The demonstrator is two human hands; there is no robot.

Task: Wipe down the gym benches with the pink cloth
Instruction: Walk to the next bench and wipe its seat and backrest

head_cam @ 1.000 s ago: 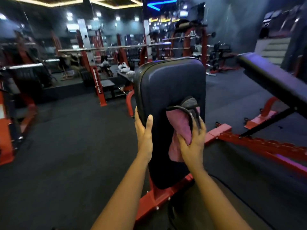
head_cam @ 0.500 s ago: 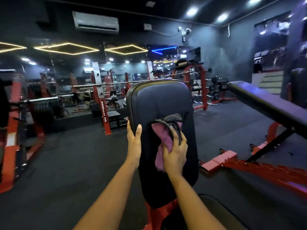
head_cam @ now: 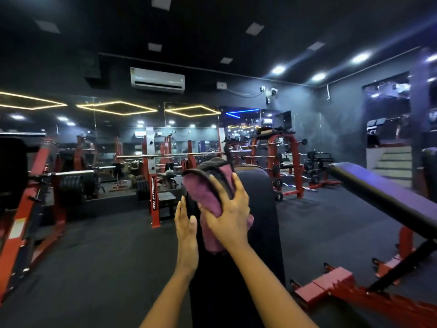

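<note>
The dark rubber floor (head_cam: 106,268) fills the lower view, and a mirror wall (head_cam: 106,143) runs along the far side under a white air conditioner (head_cam: 157,80). To the right, well apart from the hands, a second bench (head_cam: 378,197) slopes upward on a red frame (head_cam: 354,294), with pale stairs (head_cam: 392,164) behind it. Red racks stand before the mirror, one upright post (head_cam: 153,192) lettered in white and carrying a long barbell (head_cam: 165,156). Straight ahead the black bench pad (head_cam: 260,221) stands nearly upright, its left side largely hidden behind both forearms and hands. The pink cloth (head_cam: 208,195) lies bunched over the upper left corner of that pad, its lower end hanging down beneath the palm; a dark grey part (head_cam: 212,164) sits at its top, and whether that belongs to the cloth cannot be told. The right hand (head_cam: 227,216) lies across the cloth and presses it against the pad, its fingers (head_cam: 238,185) spread wide and laid over the fabric, the thumb out to the left. The left hand (head_cam: 186,223) stands just beside it at the pad's left edge, its fingers (head_cam: 181,209) straight and pressed together, pointing up, the palm turned toward the pad and holding nothing
</note>
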